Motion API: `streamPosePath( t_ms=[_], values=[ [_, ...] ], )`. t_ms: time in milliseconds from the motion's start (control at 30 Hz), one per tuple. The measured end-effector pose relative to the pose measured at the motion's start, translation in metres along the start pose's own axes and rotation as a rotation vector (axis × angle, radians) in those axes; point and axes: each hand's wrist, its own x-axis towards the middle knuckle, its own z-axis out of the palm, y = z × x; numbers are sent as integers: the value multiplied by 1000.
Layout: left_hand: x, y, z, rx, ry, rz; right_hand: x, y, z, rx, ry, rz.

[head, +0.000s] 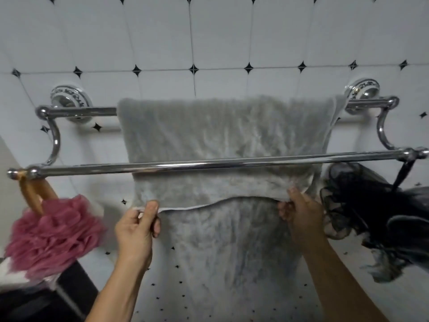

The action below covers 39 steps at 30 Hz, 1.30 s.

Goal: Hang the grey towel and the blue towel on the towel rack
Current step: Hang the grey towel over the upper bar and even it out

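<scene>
a: white tiled wall (162,38), and the grey towel (220,131) draped over the rack's rear bar (76,111)?

b: yes. left hand (137,231) and right hand (301,214) pinch its front hem, one corner each, below the front bar (209,164). hem runs left-right; blue towel unseen.

- Grey towel (222,135) covers the middle of the towel rack (76,112) back bar, and its lower end runs off the bottom edge.
- Pink sponge (53,235) is smeared with blur.
- Both forearms are cut off at the bottom edge.
</scene>
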Motion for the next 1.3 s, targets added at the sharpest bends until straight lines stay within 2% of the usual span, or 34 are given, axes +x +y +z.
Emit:
streamPosePath(
  t_ms=[100, 367, 467, 800, 933, 1000, 1067, 1100, 1133, 1200, 1267, 1300],
  values=[
    [-17, -16, -19, 76, -37, -96, -18, 25, -20, -145, -20, 63],
    [-87, -80, -60, 280, -9, -341, -68, 91, -64, -105, -54, 344],
    [-105, -95, -70, 349, -41, -404, -83, 105, -76, -137, -6, 421],
    [-147, -129, -111, 496, -67, -710, -138, 142, -104, -495, 95, 629],
    [-139, -99, -100, 589, -187, -867, -145, 115, -92, -678, -7, 764],
    [-127, -65, -91, 738, -346, -902, -138, 73, -84, -924, -187, 788],
    [-108, -4, -82, 822, -597, -746, -122, 16, -75, -1091, -390, 640],
    [-94, 28, -74, 795, -683, -645, -114, -17, -68, -1105, -429, 500],
    [-79, 62, -63, 733, -723, -527, -107, -51, -59, -1080, -400, 321],
    [-49, 134, -38, 567, -620, -162, -94, -123, -35, -915, -226, -32],
    [-14, 191, -13, 454, -320, 169, -75, -184, -12, -763, -20, -312],
    [4, 207, -3, 464, -176, 245, -61, -209, -5, -765, 91, -424]
  ],
)
